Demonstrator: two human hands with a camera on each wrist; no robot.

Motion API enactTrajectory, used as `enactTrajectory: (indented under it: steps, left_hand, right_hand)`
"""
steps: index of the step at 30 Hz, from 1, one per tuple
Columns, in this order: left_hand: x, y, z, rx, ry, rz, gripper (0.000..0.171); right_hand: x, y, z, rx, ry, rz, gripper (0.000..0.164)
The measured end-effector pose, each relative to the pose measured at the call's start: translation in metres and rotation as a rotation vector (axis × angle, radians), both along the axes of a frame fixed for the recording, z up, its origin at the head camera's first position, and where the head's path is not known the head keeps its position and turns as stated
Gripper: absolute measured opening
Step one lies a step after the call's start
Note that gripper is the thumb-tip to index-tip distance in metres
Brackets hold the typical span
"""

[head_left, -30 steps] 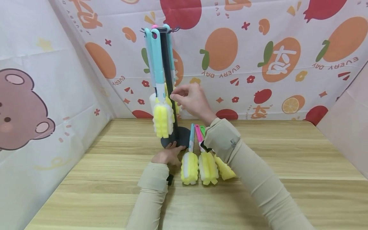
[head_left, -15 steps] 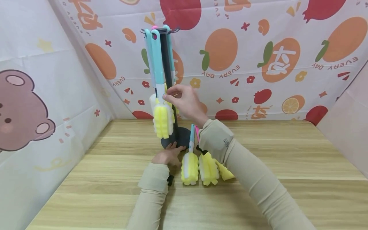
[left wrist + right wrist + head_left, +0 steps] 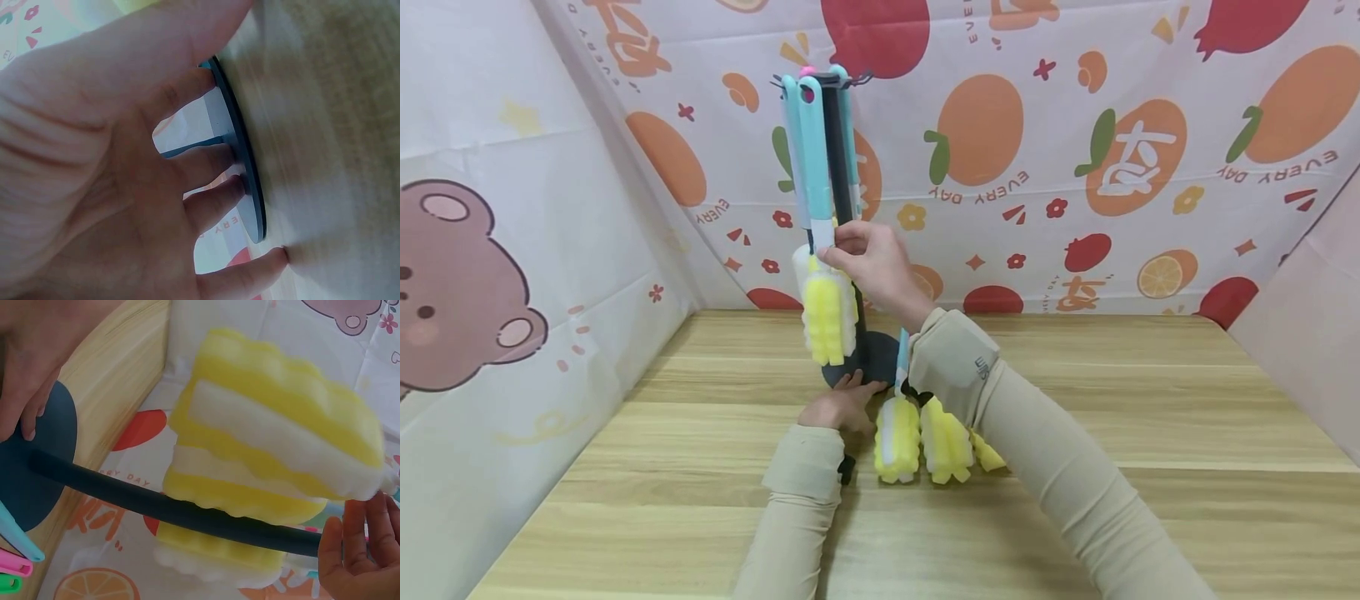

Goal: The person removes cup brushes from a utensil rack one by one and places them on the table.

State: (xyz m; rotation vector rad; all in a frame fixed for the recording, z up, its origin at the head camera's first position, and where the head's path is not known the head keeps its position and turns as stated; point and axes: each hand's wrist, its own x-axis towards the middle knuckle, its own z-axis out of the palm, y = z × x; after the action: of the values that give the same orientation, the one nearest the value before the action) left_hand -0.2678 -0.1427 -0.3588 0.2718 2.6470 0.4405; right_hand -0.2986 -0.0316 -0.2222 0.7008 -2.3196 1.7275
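My right thumb and forefinger pinch the white neck of a sponge brush (image 3: 827,317) hanging on the black stand (image 3: 838,158). My left hand (image 3: 842,407), fingers apart, presses the base (image 3: 880,354); only the left wrist view shows its little finger (image 3: 247,278) reaching the table (image 3: 1157,375). The right wrist view shows pink handle (image 3: 15,564) and green handle (image 3: 9,584) ends, hidden in the head view.

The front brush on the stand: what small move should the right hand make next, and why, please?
Probably lift the front brush slightly, to free its top loop from the dark hooks. The right hand seems to pinch its white lower handle, the loop sits at the hooks, and the left hand on the stand's base could steady it.
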Motion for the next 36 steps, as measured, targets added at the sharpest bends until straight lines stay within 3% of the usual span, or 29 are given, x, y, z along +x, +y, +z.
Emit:
enactTrajectory:
  steps: [11, 19, 31, 36]
  left_hand:
    - [-0.002, -0.001, -0.001, -0.013, 0.029, -0.02, 0.075]
    - [-0.003, -0.001, -0.001, -0.031, 0.023, -0.043, 0.073]
    - [-0.002, -0.001, 0.0, -0.03, 0.029, -0.031, 0.073]
    - [-0.001, -0.001, -0.001, -0.023, 0.029, -0.018, 0.072]
  right_hand:
    - [-0.005, 0.011, -0.007, -0.085, 0.056, 0.0, 0.022]
    - [-0.008, 0.021, -0.012, 0.03, 0.245, -0.082, 0.02]
    - [-0.008, 0.015, -0.017, -0.035, 0.283, -0.033, 0.018]
    - [-0.005, 0.013, -0.019, -0.034, 0.258, -0.038, 0.02]
